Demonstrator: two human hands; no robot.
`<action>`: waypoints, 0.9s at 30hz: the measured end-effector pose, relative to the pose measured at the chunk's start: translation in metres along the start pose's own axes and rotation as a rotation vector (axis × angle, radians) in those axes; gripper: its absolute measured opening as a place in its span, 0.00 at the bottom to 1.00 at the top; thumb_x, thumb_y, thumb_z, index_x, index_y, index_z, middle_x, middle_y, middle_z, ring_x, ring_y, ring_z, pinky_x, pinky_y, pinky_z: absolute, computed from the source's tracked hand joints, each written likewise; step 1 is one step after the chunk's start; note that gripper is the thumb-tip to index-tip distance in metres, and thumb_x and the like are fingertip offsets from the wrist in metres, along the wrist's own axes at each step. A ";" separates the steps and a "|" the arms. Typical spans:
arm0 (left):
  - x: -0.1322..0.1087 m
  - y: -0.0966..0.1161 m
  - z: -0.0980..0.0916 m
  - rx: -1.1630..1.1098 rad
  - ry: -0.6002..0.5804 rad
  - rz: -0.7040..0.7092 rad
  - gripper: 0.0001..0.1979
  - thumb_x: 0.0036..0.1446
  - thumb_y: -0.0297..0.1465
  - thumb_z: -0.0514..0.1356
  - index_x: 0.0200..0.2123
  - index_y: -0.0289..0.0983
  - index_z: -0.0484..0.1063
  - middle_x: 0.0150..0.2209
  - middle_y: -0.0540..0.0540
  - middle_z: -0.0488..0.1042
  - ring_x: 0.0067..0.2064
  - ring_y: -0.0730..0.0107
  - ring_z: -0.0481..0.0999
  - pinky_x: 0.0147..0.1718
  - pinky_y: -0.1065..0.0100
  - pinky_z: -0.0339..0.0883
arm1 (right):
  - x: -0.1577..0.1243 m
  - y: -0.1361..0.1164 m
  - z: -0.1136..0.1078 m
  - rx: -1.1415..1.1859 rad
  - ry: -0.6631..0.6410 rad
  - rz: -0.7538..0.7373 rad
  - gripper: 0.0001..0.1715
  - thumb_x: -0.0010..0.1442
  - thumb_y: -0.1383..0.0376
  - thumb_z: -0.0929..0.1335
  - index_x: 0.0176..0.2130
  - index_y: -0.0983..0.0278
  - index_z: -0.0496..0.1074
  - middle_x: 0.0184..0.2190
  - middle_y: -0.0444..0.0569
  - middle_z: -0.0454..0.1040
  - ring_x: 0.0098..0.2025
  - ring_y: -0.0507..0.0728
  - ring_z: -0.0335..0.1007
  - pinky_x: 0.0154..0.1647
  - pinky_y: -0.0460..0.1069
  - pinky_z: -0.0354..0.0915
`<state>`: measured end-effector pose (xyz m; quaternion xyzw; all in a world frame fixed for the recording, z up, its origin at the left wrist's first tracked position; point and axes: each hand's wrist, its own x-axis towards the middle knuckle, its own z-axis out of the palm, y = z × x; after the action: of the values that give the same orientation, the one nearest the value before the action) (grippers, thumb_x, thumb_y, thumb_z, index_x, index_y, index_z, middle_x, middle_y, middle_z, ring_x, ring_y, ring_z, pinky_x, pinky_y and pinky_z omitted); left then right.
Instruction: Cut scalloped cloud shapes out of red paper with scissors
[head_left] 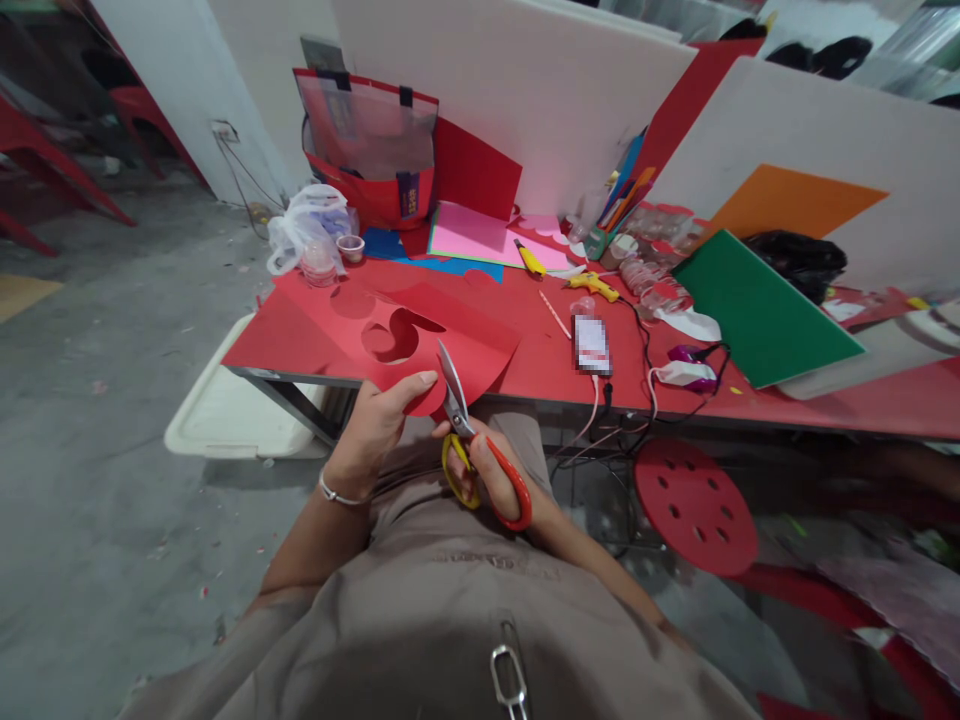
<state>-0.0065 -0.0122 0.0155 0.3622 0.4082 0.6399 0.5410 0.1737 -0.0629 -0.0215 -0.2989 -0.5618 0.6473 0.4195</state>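
My left hand (382,420) pinches the near edge of a red paper sheet (450,335) with curved holes cut out of it, thumb on top. My right hand (480,470) grips a pair of scissors (469,440) with one yellow and one red-orange handle loop. The steel blades point up and away, cutting into the sheet's near edge just right of my left thumb. The sheet hangs over the front edge of the red table (540,370), above my lap.
On the table lie pink and blue paper (480,238), a yellow cutter (530,258), a glue gun (594,286), a phone (592,343), cables, a green board (757,305), a plastic bag (309,225) and small cups. A red stool (694,505) stands right; a white tray (225,410) sits left.
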 end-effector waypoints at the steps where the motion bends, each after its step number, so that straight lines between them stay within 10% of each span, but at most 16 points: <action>1: 0.000 0.000 0.001 -0.012 -0.006 0.010 0.09 0.55 0.35 0.78 0.32 0.39 0.82 0.35 0.48 0.84 0.36 0.65 0.81 0.44 0.64 0.79 | 0.000 0.000 0.000 0.011 -0.004 -0.008 0.40 0.76 0.32 0.64 0.55 0.64 0.74 0.29 0.40 0.66 0.21 0.49 0.61 0.22 0.46 0.62; 27: 0.005 0.000 -0.003 -0.040 -0.020 0.008 0.10 0.52 0.34 0.78 0.34 0.40 0.82 0.37 0.47 0.86 0.37 0.63 0.84 0.45 0.62 0.81 | -0.001 -0.008 0.001 0.006 0.000 0.046 0.42 0.75 0.32 0.65 0.56 0.66 0.76 0.27 0.40 0.64 0.20 0.50 0.56 0.20 0.48 0.59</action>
<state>-0.0101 -0.0081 0.0144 0.3592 0.3884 0.6466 0.5496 0.1750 -0.0644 -0.0132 -0.3102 -0.5528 0.6586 0.4055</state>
